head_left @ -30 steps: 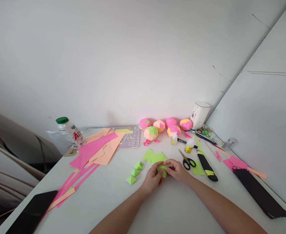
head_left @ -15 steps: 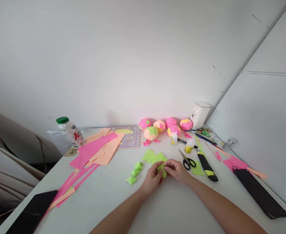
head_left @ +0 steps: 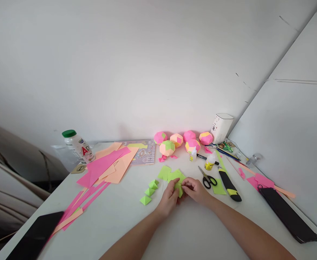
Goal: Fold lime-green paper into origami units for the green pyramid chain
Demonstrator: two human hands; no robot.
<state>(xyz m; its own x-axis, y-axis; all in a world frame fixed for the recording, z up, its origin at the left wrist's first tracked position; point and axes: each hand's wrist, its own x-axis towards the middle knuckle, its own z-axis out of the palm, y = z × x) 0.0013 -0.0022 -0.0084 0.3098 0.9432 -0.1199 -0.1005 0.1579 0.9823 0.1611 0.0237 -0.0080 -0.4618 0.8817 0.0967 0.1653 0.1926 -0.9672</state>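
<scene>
A small piece of green paper (head_left: 180, 190) is pinched between my two hands near the middle of the table. My left hand (head_left: 169, 196) has its thumb and fingers closed on the paper's left side. From the right, my right hand (head_left: 195, 189) grips the paper's edge between thumb and forefinger. Just beyond the fingers lie flat green paper squares (head_left: 164, 173). Several folded green paper pyramids (head_left: 150, 192) stand in a slanting row left of my left hand. Black-handled scissors (head_left: 208, 180) rest open to the right of my right hand.
Several faceted paper balls (head_left: 167, 148) line the wall, near two glue bottles (head_left: 209, 163). A utility knife (head_left: 230, 186) and black case (head_left: 288, 215) lie right. Pink and peach paper (head_left: 104, 166), a white bottle (head_left: 78, 147) and a black phone-like slab (head_left: 36, 236) are left.
My fingers have shifted slightly around the green paper, the left thumb sliding a little. The things on the table have stayed in place.
</scene>
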